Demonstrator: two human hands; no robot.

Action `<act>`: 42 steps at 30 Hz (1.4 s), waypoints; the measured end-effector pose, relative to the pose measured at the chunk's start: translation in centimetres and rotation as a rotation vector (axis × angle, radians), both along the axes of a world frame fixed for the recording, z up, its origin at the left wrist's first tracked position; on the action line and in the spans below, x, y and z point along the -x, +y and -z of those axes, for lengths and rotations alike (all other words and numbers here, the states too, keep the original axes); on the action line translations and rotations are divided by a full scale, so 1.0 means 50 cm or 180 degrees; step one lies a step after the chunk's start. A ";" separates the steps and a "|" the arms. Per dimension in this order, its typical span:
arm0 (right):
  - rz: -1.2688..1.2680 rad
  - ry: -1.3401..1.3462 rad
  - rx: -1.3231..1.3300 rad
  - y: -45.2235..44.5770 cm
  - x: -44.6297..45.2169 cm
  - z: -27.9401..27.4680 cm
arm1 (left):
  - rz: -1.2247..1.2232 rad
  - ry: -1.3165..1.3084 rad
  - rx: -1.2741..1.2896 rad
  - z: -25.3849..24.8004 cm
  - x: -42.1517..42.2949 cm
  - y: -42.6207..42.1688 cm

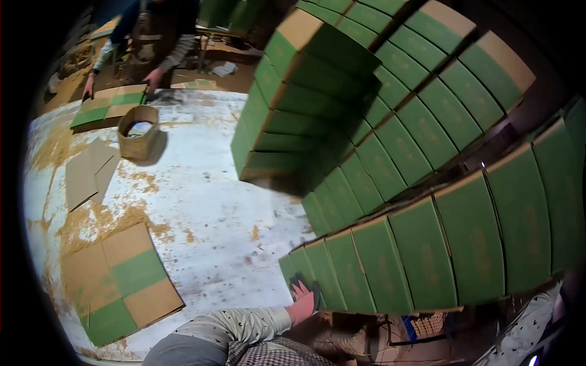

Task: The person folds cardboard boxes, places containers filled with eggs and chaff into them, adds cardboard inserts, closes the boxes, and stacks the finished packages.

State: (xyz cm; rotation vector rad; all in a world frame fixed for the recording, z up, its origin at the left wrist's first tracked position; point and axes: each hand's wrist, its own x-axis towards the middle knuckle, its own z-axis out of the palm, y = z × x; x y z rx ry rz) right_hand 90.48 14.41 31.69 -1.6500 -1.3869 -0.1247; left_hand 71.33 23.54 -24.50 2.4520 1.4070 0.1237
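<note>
My left hand point(302, 297), in a pink and dark glove, rests against the low end of a tall stack of green boxes point(421, 253). Its fingers are stretched out and spread on the box side. The stack leans across the right of the view, with brown cardboard edges showing. My right sleeve point(528, 326), pale and patterned, rises at the lower right beside the stack's upper part; the right hand itself is hidden there. Flattened green and brown cardboard point(125, 280) lies on the white worktable point(207, 226), left of my left arm.
More stacked green boxes point(415, 128) stand behind, and another stack point(293, 104) is on the table's far side. A cut-down cardboard box point(139, 137) holds small items. Brown sheets point(91, 171) lie nearby. Across the table, a person's hands point(152, 79) touch folded cardboard point(110, 107). A blue crate point(421, 326) is below.
</note>
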 end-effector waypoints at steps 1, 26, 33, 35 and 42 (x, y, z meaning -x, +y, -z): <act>-0.0058 0.0020 -0.0101 0.014 -0.025 -0.054 | 0.0046 0.0161 -0.0096 -0.005 -0.025 0.013; 0.0525 -0.1010 -0.1244 0.253 -0.330 0.119 | 0.0454 -0.2683 0.1741 -0.057 -0.029 0.182; -0.0859 -0.0215 -0.0775 0.250 0.085 0.605 | -0.1394 -0.4140 0.1491 -0.133 0.527 -0.160; -0.1280 0.0166 -0.0254 0.244 0.192 0.690 | -0.2390 -0.3409 0.0254 -0.068 0.702 -0.273; -0.3313 0.2491 0.3320 0.194 0.804 0.998 | -0.5453 -0.0081 -0.0261 0.025 1.229 -0.535</act>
